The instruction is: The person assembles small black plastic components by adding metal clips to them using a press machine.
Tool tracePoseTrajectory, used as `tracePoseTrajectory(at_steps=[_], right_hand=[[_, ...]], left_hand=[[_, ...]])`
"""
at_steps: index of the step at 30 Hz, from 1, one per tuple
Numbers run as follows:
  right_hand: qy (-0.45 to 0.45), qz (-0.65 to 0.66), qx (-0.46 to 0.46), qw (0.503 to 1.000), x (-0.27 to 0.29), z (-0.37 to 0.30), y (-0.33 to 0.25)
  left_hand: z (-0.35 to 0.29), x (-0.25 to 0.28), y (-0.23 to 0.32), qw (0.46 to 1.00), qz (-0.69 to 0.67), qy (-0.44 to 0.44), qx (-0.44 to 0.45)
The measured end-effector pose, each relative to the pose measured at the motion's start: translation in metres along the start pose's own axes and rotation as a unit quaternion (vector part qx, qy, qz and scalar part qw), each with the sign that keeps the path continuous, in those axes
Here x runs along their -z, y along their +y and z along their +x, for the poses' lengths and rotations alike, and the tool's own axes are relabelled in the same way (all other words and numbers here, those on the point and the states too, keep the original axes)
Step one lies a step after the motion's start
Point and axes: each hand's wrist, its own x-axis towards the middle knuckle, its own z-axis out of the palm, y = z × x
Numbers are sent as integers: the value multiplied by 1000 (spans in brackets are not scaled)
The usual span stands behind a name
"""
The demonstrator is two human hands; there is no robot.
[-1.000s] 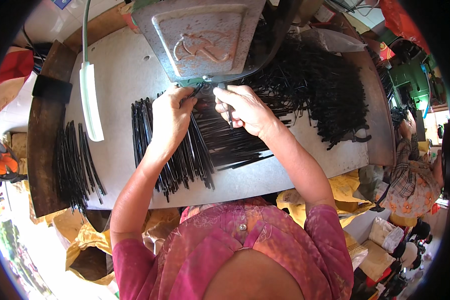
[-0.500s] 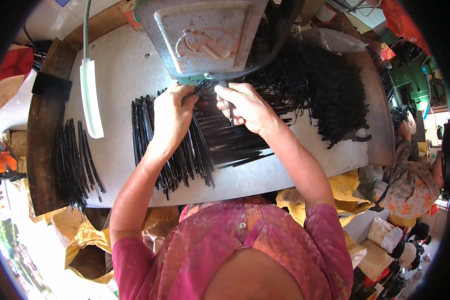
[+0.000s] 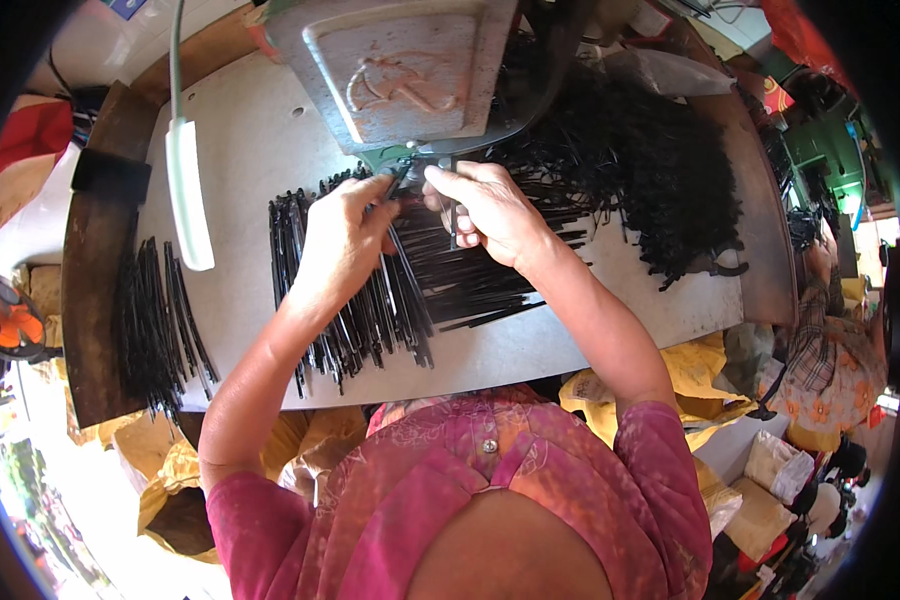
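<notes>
Just under the grey metal machine head, my left hand pinches the end of a thin black rod, which resembles an umbrella rib. Its tip meets the green part at the machine's lower edge. My right hand is closed close by, with a slim dark strip hanging from its fingers; its kind is unclear. A row of black rods lies below my left wrist, partly covered by it. More rods lie crosswise between my forearms.
A large tangled heap of black rods covers the table's right side. Another bundle lies at the left rim, near a white lamp. Yellow sacks stand below the table. Another person is at the far right.
The whole view has shifted slightly. Both hands stay at the machine's lower edge, with my left elbow a little farther out and both grips much the same.
</notes>
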Motion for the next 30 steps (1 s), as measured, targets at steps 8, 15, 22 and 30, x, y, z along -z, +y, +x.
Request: tracePoseTrajectory(at_steps=[8,15,22,30], right_hand=[[-84,36,-29,995,3,-9,4],[-94,20,-40,995,19,-17,2],[-24,46,-38,998,27,-24,9],[10,98,6,995,47,-14,13]], left_hand=[[-82,28,8,974,45,219,-18],[-249,121,-140,617,-21,741,262],[-231,155,-222,576,-235,745,242],[-218,157,-204,697,-220,603,319]])
